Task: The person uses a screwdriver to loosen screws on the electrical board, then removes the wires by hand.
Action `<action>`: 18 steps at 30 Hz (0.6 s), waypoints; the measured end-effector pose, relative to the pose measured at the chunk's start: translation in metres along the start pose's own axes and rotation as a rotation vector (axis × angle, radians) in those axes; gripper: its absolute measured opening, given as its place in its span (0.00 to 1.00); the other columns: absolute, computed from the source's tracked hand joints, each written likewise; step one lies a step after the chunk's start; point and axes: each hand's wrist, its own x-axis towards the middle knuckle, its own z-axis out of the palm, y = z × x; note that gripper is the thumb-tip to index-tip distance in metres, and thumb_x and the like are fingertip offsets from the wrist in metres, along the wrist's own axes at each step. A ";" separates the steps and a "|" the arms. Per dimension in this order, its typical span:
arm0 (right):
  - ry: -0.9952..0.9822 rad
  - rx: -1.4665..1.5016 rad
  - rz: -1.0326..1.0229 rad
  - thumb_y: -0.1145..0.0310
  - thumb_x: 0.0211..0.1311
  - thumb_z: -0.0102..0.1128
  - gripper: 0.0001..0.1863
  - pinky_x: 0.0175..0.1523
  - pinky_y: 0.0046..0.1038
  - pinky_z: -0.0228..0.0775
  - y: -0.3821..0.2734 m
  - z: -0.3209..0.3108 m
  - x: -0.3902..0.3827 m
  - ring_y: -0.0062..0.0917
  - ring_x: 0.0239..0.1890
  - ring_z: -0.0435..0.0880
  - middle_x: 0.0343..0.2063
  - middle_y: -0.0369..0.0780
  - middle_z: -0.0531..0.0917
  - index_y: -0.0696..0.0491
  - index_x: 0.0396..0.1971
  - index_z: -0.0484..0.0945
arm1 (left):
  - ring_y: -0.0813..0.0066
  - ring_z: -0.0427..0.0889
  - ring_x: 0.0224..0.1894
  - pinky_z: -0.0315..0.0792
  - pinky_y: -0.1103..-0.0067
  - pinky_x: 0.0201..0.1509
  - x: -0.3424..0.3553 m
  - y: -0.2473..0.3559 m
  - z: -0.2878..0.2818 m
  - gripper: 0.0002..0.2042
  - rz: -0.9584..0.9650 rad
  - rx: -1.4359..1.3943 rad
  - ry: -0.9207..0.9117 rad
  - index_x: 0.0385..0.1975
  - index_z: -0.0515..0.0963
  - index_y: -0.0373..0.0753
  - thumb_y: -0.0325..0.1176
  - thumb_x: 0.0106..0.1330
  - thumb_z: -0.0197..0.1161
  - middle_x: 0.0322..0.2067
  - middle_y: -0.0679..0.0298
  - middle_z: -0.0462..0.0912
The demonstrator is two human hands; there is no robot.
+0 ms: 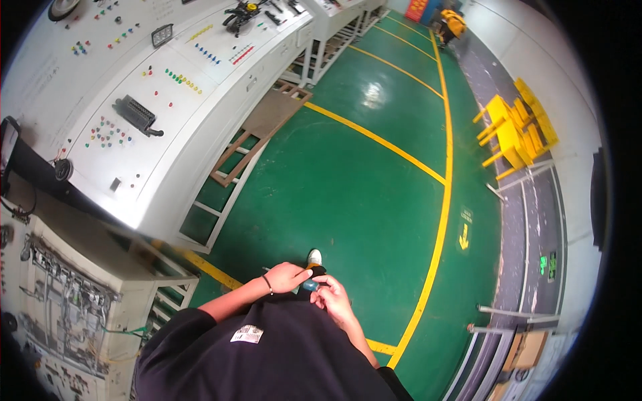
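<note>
Hands Meet Over a Small Blue Object at Waist Height

Hands come together just in front of the person's dark shirt (pixel 281 347), above the green floor (pixel 334 187). The left hand (pixel 287 276) curls over from the left, a thin band at its wrist, its fingers bent around the top of a small object (pixel 310 283) — blue below, dark above, too small to identify. The right hand (pixel 332 299) closes in from the other side, fingertips pinching the same piece. Both hands touch it, so it sits between them, held and not resting on anything. One white shoe tip (pixel 314 256) shows just beyond the knuckles.

To the person's left stands a long white control console (pixel 147 120) studded with coloured buttons, and nearer, an open cabinet with wiring (pixel 67 301). Yellow lines (pixel 438 220) cross the floor; yellow stools (pixel 515 130) are stacked by the far wall, well apart from the hands.

Handling such a small piece well seems to call for a steady hold with one hand while the other works with its fingertips — close to the body, elbows in, so nothing slips to the floor.
</note>
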 end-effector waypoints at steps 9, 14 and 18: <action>-0.180 -0.090 -0.010 0.78 0.61 0.45 0.13 0.23 0.15 0.63 -0.142 -0.086 0.105 0.15 0.17 0.73 0.21 0.38 0.80 0.57 0.44 0.74 | 0.49 0.80 0.26 0.72 0.64 0.34 0.140 0.056 -0.040 0.25 -0.040 -0.213 0.233 0.26 0.78 0.32 0.47 0.72 0.43 0.21 0.47 0.79; -0.267 -0.092 -0.071 0.75 0.63 0.48 0.12 0.26 0.15 0.65 -0.187 -0.109 0.153 0.15 0.20 0.74 0.23 0.39 0.80 0.57 0.46 0.73 | 0.55 0.81 0.27 0.72 0.66 0.33 0.194 0.060 -0.072 0.22 -0.086 -0.297 0.345 0.28 0.79 0.33 0.45 0.72 0.45 0.22 0.48 0.79; -0.260 -0.073 -0.026 0.76 0.63 0.45 0.14 0.28 0.18 0.67 -0.211 -0.125 0.187 0.17 0.21 0.73 0.24 0.40 0.79 0.57 0.48 0.70 | 0.56 0.81 0.28 0.72 0.67 0.35 0.243 0.069 -0.090 0.21 -0.075 -0.307 0.246 0.31 0.78 0.31 0.44 0.72 0.46 0.24 0.48 0.80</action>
